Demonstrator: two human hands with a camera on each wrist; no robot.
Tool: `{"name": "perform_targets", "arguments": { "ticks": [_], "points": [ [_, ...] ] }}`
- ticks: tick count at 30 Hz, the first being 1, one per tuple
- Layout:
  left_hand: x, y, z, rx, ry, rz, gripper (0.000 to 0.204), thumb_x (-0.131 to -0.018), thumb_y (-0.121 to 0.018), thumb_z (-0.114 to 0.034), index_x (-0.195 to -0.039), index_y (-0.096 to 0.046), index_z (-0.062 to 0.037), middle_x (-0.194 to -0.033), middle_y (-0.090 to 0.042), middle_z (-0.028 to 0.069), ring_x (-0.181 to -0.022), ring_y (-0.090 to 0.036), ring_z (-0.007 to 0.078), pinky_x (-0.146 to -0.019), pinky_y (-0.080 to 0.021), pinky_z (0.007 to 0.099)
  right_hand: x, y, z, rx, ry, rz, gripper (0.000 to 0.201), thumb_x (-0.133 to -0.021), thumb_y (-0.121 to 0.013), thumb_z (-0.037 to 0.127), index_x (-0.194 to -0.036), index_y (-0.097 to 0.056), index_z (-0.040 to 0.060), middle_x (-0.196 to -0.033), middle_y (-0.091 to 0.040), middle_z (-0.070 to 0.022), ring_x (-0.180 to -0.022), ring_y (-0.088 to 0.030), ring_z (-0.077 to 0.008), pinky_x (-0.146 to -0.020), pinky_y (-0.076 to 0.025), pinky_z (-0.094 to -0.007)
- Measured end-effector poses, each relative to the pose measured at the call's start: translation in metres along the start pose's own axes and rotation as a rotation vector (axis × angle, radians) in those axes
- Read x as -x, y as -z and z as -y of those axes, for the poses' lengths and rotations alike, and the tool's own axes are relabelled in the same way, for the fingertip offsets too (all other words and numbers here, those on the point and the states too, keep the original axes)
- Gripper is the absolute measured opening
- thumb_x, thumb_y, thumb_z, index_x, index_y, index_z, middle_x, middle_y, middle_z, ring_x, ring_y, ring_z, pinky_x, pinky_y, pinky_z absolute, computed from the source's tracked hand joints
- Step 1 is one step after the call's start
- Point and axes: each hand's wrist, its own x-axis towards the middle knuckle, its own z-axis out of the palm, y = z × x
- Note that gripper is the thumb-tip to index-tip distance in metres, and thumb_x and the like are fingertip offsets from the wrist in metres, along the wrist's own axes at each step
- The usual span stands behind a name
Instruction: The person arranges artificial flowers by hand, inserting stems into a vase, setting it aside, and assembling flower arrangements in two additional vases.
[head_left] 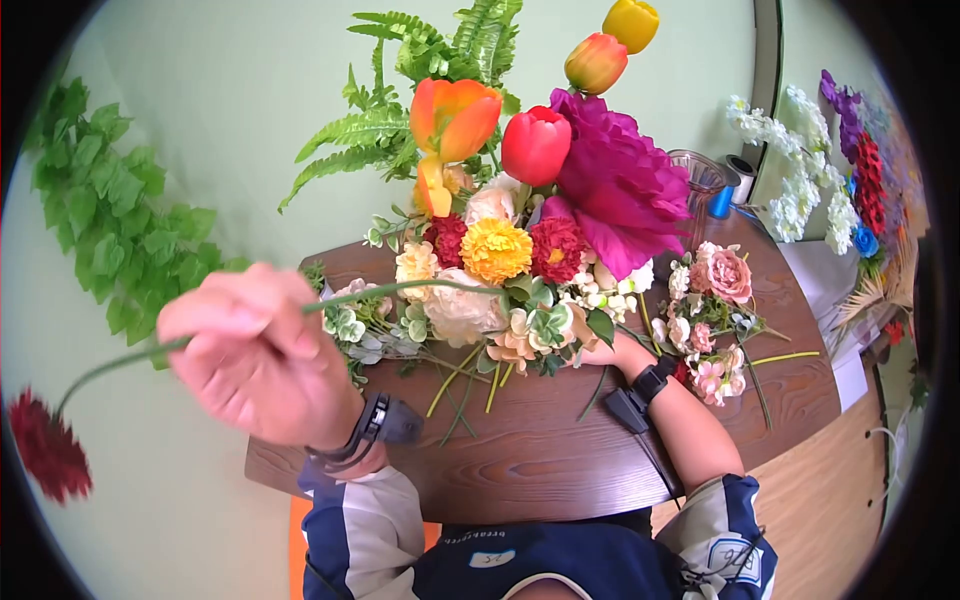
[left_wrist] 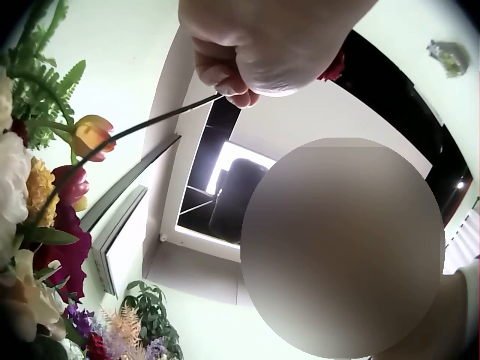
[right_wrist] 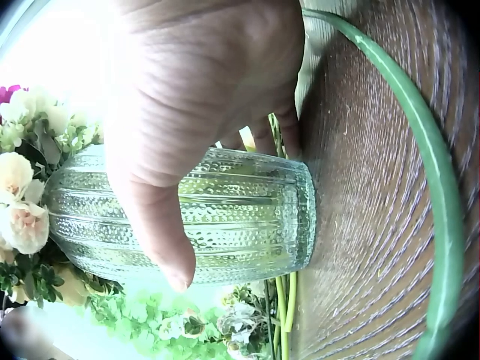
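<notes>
My left hand [head_left: 265, 355] is raised at the left of the bouquet, fingers curled round the green stem [head_left: 400, 286] of a dark red flower [head_left: 50, 447]. The flower hangs at the far left, and the stem's other end reaches across the front of the white peony [head_left: 465, 308]. In the left wrist view the hand [left_wrist: 274, 45] pinches that stem [left_wrist: 150, 122]. Low on the table, my right hand [right_wrist: 202, 97] grips a ribbed clear glass vase [right_wrist: 247, 217], thumb across its side. Stems show through the glass. Flowers hide most of this hand in the head view.
Loose pink flowers [head_left: 722, 275] and cut stems lie on the brown table [head_left: 560, 460]. Behind them at the right are a glass container [head_left: 700, 172] and a blue spool [head_left: 720, 203]. White blossoms [head_left: 790, 140] stand further right; green leaves [head_left: 110, 200] hang on the left wall.
</notes>
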Motion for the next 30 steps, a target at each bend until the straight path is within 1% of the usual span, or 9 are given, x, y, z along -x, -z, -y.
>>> {"name": "perform_targets", "arguments": {
  "ticks": [1, 5, 6, 8, 12, 14, 22, 24, 30],
  "points": [
    [0.002, -0.011, 0.008, -0.197, -0.033, -0.072, 0.023, -0.098, -0.041, -0.019, -0.087, -0.049, -0.0007, -0.061, -0.042, 0.0044, -0.052, -0.035, 0.0091, -0.047, -0.029, 0.0203, 0.0, 0.0, 0.004, -0.031, -0.017, 0.004, 0.079, -0.061, -0.084, 0.021, -0.127, -0.045, -0.0001, -0.123, -0.053, -0.0119, -0.112, -0.049, -0.0223, -0.099, -0.036, -0.0325],
    [0.013, -0.025, 0.025, -0.236, 0.06, -0.008, 0.027, -0.1, -0.04, -0.024, -0.088, -0.045, -0.0001, -0.062, -0.045, 0.0058, -0.05, -0.037, 0.0083, -0.045, -0.029, 0.0191, -0.005, -0.001, -0.002, -0.106, -0.029, 0.037, 0.087, -0.061, -0.085, 0.021, -0.131, -0.039, 0.0, -0.127, -0.05, -0.0119, -0.115, -0.046, -0.0221, -0.101, -0.034, -0.0321],
    [0.016, -0.027, 0.027, -0.233, 0.058, -0.005, 0.027, -0.1, -0.04, -0.024, -0.088, -0.045, -0.0001, -0.062, -0.045, 0.0058, -0.05, -0.037, 0.0083, -0.045, -0.029, 0.0191, -0.006, -0.001, -0.006, -0.113, -0.032, 0.049, 0.087, -0.061, -0.084, 0.022, -0.132, -0.039, 0.0001, -0.127, -0.05, -0.0119, -0.115, -0.046, -0.0221, -0.101, -0.034, -0.032],
    [0.02, -0.028, 0.031, -0.144, 0.219, 0.168, 0.026, -0.098, -0.042, -0.023, -0.092, -0.048, 0.0014, -0.069, -0.053, 0.0093, -0.051, -0.045, 0.008, -0.045, -0.034, 0.0182, -0.006, -0.001, -0.013, -0.082, 0.011, 0.034, 0.087, -0.061, -0.084, 0.023, -0.132, -0.038, 0.0, -0.128, -0.049, -0.0124, -0.116, -0.046, -0.0229, -0.101, -0.034, -0.0322],
    [0.015, -0.028, 0.033, -0.104, 0.298, 0.173, 0.026, -0.098, -0.043, -0.023, -0.092, -0.048, 0.0014, -0.069, -0.054, 0.0098, -0.05, -0.045, 0.0077, -0.046, -0.035, 0.0178, -0.008, -0.001, -0.021, 0.053, -0.02, 0.138, 0.088, -0.061, -0.084, 0.023, -0.133, -0.037, -0.0001, -0.132, -0.045, -0.0136, -0.12, -0.043, -0.0242, -0.103, -0.032, -0.0331],
    [0.01, -0.029, 0.032, -0.111, 0.26, 0.143, 0.026, -0.098, -0.043, -0.023, -0.091, -0.048, 0.0016, -0.069, -0.054, 0.0095, -0.049, -0.045, 0.0076, -0.045, -0.035, 0.0184, -0.011, -0.003, -0.024, 0.014, 0.074, 0.064, 0.089, -0.061, -0.085, 0.022, -0.133, -0.037, -0.0006, -0.132, -0.045, -0.0141, -0.12, -0.043, -0.0238, -0.103, -0.032, -0.0333],
    [0.011, -0.035, 0.022, -0.328, -0.041, 0.166, 0.028, -0.097, -0.046, -0.023, -0.088, -0.05, 0.0034, -0.062, -0.053, 0.0089, -0.047, -0.045, 0.0107, -0.042, -0.033, 0.0212, -0.005, 0.0, 0.006, -0.155, 0.003, 0.058, 0.093, -0.06, -0.085, 0.022, -0.135, -0.034, -0.0003, -0.136, -0.041, -0.0147, -0.125, -0.038, -0.0244, -0.106, -0.028, -0.034],
    [0.014, -0.038, 0.024, -0.486, -0.138, 0.179, 0.031, -0.098, -0.042, -0.026, -0.086, -0.046, 0.0011, -0.057, -0.04, 0.0021, -0.045, -0.033, 0.0071, -0.044, -0.023, 0.0216, -0.005, 0.001, 0.01, -0.088, 0.025, 0.033, 0.094, -0.06, -0.085, 0.022, -0.135, -0.034, -0.0001, -0.137, -0.041, -0.0143, -0.125, -0.038, -0.0248, -0.106, -0.028, -0.0341],
    [0.009, -0.029, 0.018, -0.37, -0.146, -0.018, 0.032, -0.1, -0.037, -0.027, -0.086, -0.046, -0.0008, -0.056, -0.037, 0.002, -0.049, -0.028, 0.0087, -0.049, -0.024, 0.0241, -0.002, 0.003, 0.026, -0.229, -0.042, 0.07, 0.092, -0.062, -0.084, 0.024, -0.136, -0.034, 0.0009, -0.14, -0.037, -0.0148, -0.129, -0.033, -0.0255, -0.109, -0.023, -0.0341]
  ]
}}
